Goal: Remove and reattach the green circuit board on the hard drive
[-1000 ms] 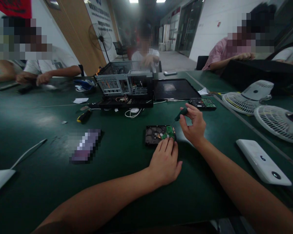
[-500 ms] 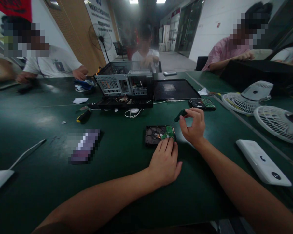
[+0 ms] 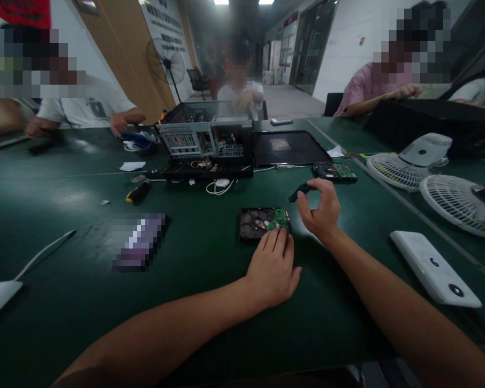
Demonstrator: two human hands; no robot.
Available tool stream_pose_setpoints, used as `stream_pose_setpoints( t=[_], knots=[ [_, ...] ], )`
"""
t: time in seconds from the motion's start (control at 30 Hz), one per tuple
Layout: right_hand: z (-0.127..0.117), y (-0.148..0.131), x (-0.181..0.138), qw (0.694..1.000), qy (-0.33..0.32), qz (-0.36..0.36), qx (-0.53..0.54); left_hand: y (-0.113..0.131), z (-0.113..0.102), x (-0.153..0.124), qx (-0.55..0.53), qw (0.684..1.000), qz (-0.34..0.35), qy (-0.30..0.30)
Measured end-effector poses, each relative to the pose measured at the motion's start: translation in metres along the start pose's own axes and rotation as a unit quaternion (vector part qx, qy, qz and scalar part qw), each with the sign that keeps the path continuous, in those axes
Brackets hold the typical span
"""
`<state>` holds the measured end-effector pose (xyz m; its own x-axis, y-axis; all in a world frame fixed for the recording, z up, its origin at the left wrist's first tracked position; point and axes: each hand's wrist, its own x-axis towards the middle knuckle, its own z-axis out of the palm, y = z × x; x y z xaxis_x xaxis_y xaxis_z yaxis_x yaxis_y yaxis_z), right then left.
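Observation:
A hard drive (image 3: 250, 223) with a green circuit board lies flat on the table in front of me. Across its near right edge rest the outstretched fingers of my left hand (image 3: 272, 265), palm down. My right hand (image 3: 321, 209) pinches the dark green handle of a screwdriver (image 3: 298, 193), tilted so its thin shaft points down at the drive's far right corner. I cannot make out exactly where the tip touches. Part of the circuit board is hidden under my left fingertips.
Beyond stands an opened computer case (image 3: 206, 140), beside a dark flat panel (image 3: 291, 148). A second drive (image 3: 335, 172) lies near it. Left are a yellow-and-black screwdriver (image 3: 138, 192) and a phone (image 3: 141, 241); right, a white device (image 3: 434, 268) and fan parts (image 3: 412, 159). Several people sit around.
My hands, the drive and the screwdriver stay almost in place. At the left, a co-worker's hand has shifted slightly left, away from the blue-and-white bundle.

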<state>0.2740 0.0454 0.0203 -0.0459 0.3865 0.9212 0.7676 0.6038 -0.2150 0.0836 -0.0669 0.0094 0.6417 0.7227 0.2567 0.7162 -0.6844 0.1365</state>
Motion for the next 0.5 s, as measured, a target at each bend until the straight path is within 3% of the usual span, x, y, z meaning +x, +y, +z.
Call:
stream_pose_setpoints(
  t=[0.5],
  knots=[
    [-0.0019, -0.0104, -0.0005, 0.999, -0.018, 0.031, 0.009, 0.0, -0.0007, 0.0008, -0.003, 1.0, -0.003, 0.0]
  ],
)
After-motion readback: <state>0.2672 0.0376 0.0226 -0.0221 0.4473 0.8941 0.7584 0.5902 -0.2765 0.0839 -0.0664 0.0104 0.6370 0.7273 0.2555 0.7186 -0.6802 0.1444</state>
